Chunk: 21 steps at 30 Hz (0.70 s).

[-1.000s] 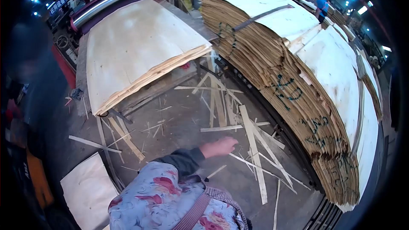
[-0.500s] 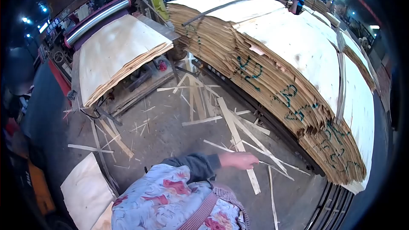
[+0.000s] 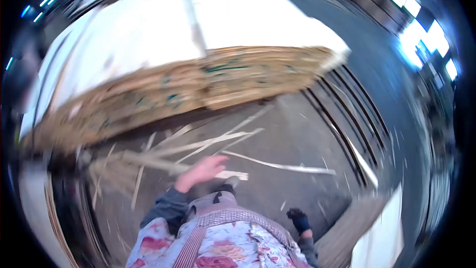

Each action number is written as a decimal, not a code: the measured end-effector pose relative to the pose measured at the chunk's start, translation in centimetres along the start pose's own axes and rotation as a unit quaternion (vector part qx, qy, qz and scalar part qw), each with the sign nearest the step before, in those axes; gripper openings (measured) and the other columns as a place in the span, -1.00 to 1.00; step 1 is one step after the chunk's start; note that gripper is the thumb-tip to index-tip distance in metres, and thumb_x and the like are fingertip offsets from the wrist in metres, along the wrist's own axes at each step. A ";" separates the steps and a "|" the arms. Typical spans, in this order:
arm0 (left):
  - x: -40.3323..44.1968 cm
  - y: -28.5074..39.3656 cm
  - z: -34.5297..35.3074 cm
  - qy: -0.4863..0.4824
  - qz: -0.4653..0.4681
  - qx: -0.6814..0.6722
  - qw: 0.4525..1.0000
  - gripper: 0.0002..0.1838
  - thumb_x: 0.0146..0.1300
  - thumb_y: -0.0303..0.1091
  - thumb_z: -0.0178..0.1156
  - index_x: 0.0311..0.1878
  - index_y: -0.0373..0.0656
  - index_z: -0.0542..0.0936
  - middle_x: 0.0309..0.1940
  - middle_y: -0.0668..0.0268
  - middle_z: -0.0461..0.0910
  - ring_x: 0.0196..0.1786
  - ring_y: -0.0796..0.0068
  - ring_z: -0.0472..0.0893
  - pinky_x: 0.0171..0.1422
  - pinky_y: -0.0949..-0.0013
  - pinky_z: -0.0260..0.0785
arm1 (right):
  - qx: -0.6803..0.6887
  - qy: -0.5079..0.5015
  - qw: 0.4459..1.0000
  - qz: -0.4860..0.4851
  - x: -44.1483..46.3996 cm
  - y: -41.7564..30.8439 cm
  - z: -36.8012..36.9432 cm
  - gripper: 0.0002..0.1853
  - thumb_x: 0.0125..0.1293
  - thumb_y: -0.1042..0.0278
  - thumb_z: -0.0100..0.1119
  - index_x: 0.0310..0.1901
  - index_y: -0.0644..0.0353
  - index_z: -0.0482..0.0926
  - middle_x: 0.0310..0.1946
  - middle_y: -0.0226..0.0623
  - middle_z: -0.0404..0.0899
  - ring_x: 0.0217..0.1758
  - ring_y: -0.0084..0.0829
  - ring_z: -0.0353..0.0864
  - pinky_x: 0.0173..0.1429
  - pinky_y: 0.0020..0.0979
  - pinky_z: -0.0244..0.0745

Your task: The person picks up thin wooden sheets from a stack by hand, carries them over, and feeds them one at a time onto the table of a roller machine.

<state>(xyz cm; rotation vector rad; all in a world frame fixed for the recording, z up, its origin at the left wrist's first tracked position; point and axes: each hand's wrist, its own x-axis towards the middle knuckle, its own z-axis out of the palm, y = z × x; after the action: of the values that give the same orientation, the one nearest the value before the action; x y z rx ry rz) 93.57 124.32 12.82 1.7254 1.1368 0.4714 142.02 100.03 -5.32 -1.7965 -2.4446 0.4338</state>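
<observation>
My left hand [image 3: 202,171], bare below a dark sleeve, is held out over the floor with its fingers stretched and nothing in them. Just beyond its fingertips a short pale wood strip [image 3: 234,175] lies near my shoe [image 3: 232,182]; more long strips [image 3: 208,144] are scattered past the hand. My right hand [image 3: 298,221] wears a dark glove and hangs low at my side, apart from any object I can make out. Its fingers are too dark and blurred to read. A flowered garment with a checked strap [image 3: 233,217] covers my front.
A tall stack of wood veneer sheets [image 3: 163,89] with green marks on its edge spans the far side. Dark metal rails [image 3: 342,119] run along the floor at its right end. A pale sheet [image 3: 382,233] leans at the lower right; another stack [image 3: 37,203] stands at left.
My view has swung to the right, so the big stack now lies across the upper left. My right hand has come into sight. My left hand's fingers are now stretched out.
</observation>
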 end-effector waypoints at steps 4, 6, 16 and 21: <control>12.7 7.9 -1.3 -0.100 -0.029 0.068 0.992 -0.55 0.30 -0.33 0.12 0.22 -0.28 0.50 0.10 -0.01 0.58 0.17 0.11 0.57 0.25 0.24 0.40 | 0.252 0.038 0.917 0.307 -0.8 1.0 -4.2 -0.75 0.32 0.23 0.10 0.00 -0.08 0.64 0.01 -0.25 0.64 0.04 -0.13 0.63 0.07 -0.12 0.52; 19.2 9.6 0.8 -0.129 0.032 0.064 0.989 -0.56 0.30 -0.35 0.12 0.22 -0.28 0.50 0.09 0.03 0.60 0.13 0.18 0.60 0.21 0.27 0.41 | 0.156 0.058 0.945 0.280 -3.2 1.8 -4.0 -0.74 0.34 0.22 0.10 0.01 -0.04 0.63 -0.01 -0.23 0.65 0.00 -0.12 0.64 0.07 -0.12 0.52; 44.9 21.1 12.4 -0.274 0.158 0.045 0.948 -0.56 0.33 -0.38 0.13 0.26 -0.25 0.48 0.11 0.07 0.60 0.12 0.26 0.60 0.21 0.30 0.41 | 0.322 -0.118 0.748 0.568 -10.9 1.9 4.2 -0.69 0.24 0.08 0.19 -0.03 -0.03 0.63 -0.17 -0.10 0.68 -0.19 -0.03 0.66 -0.15 -0.01 0.53; 59.6 27.7 16.6 -0.207 0.150 0.070 0.964 -0.56 0.32 -0.33 0.12 0.23 -0.29 0.49 0.09 -0.04 0.59 0.14 0.11 0.60 0.23 0.22 0.42 | 0.365 -0.110 0.691 0.614 -6.7 16.7 2.8 -0.60 0.24 0.13 0.16 0.10 0.00 0.56 -0.16 -0.07 0.68 -0.21 -0.01 0.66 -0.15 -0.02 0.54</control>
<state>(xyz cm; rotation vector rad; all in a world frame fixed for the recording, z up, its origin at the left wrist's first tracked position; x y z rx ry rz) 147.95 164.43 18.81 2.0145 0.6241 0.1964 158.87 97.72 -11.81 -2.6079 -0.4349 1.4381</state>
